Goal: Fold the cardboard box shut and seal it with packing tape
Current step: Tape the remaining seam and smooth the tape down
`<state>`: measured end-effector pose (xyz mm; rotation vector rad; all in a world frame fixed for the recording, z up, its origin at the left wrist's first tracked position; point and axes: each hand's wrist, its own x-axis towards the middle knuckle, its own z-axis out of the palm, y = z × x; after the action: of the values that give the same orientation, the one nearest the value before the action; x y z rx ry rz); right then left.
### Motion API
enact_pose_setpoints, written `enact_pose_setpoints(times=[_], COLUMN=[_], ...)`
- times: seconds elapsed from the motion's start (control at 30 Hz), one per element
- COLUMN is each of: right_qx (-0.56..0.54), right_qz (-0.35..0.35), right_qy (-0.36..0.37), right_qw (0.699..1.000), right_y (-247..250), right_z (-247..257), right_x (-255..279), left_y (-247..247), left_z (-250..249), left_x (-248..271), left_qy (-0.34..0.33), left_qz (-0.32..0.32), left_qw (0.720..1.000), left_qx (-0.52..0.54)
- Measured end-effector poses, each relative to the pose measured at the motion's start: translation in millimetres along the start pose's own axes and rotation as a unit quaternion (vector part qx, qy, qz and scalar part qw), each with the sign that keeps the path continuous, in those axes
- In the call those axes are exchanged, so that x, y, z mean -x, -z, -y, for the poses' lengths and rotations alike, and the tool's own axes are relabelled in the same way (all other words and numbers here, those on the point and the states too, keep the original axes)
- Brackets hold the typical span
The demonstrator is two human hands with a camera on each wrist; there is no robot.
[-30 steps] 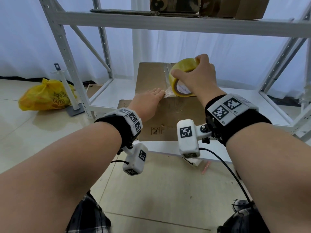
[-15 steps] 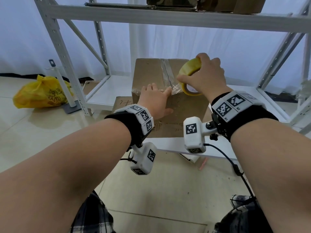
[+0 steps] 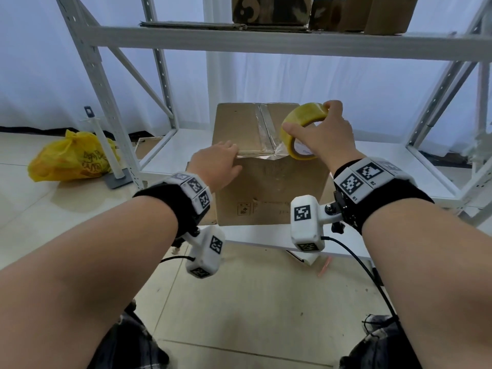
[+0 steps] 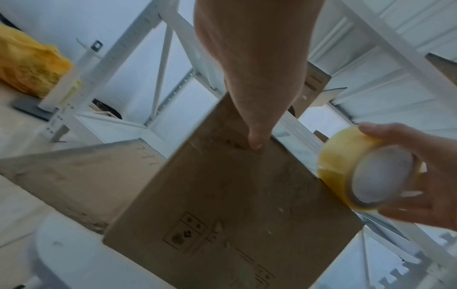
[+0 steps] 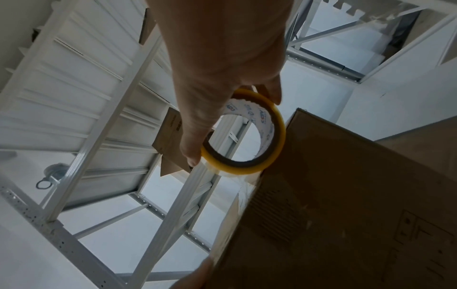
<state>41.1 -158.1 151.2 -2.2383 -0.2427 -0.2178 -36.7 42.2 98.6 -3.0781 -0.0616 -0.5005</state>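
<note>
Now your right hand (image 3: 326, 139) grips the tape roll (image 3: 300, 134) just past the box's (image 3: 269, 187) near top edge, right of the seam.

Taking the box as the landmark: it sits closed on the low white shelf (image 3: 372, 166), and a clear strip of tape (image 3: 263, 129) runs along its top seam, straight away from you. The strip comes over the near edge and leads rightward to the yellowish roll, which is upright, its open core facing you, held by thumb and curled fingers. Your left hand (image 3: 217, 167) lies flat with fingers straight on the near top edge, left of the seam. I judge the next pull goes down the box's front face, so the roll belongs to your nearer right hand while the left pins the strip.
</note>
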Motion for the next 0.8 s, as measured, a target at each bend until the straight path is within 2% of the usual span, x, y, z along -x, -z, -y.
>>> enact_pose_setpoints(times=[0.23,0.33,0.43,0.5,0.67,0.8], right_qx=[-0.075,-0.08,-0.138,-0.138,-0.071,-0.043], right_qz=[-0.025,-0.035,-0.076,-0.094,-0.077,-0.072], right_qy=[-0.039,-0.006,0.044,0.072,0.001,-0.017], right_qw=[0.996,0.996,0.987,0.983,0.995,0.996], right_y=[-6.9,-9.2,-0.4,3.5,3.3,1.1], right_z=[4.8,17.1,35.8,38.3,2.1,-10.9], right_x=[4.9,5.9,2.5,-1.1,-2.9,-4.5], left_y=[3.3,6.3,8.1,7.6,2.7,-0.4], left_z=[2.6,4.5,5.1,6.4,5.7,3.1], left_x=[16.0,15.8,14.1,13.5,12.1,8.7], left_qy=[-0.012,-0.008,-0.008,-0.01,-0.012,-0.013], left_qz=[0.004,0.02,0.026,0.024,0.021,-0.002], left_qw=[1.0,1.0,1.0,1.0,0.999,0.999], left_qx=[0.005,-0.011,-0.012,-0.01,-0.022,-0.035])
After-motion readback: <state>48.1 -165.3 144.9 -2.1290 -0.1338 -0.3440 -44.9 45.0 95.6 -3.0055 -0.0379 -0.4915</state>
